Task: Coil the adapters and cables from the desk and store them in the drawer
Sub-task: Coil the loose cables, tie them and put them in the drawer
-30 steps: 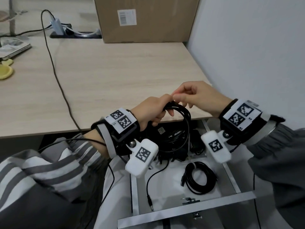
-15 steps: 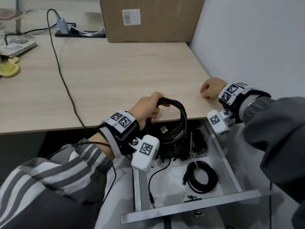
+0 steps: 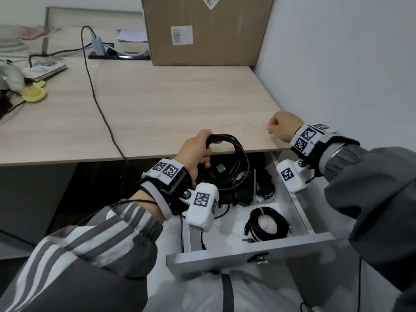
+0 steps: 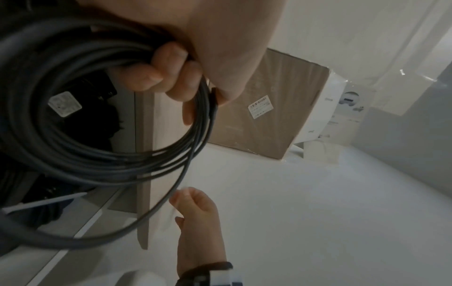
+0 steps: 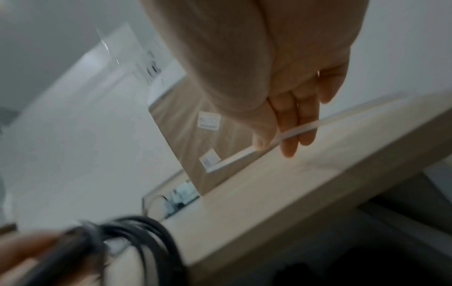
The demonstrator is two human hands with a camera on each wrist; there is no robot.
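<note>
My left hand grips a coil of black cable at its top and holds it upright over the back of the open drawer, at the desk's front edge. In the left wrist view the fingers curl round the bundled loops of the coil. My right hand rests at the desk's right front corner. In the right wrist view its thumb and fingers pinch a thin white tie strip. Another coiled black cable and black adapters lie in the drawer.
A big cardboard box stands at the back of the desk against the grey wall. A thin black cable runs across the desk from a power strip. A yellow object lies at the far left.
My right hand has left the coil and moved right to the desk's front corner. The left hand keeps hold of the coil in nearly the same place.
</note>
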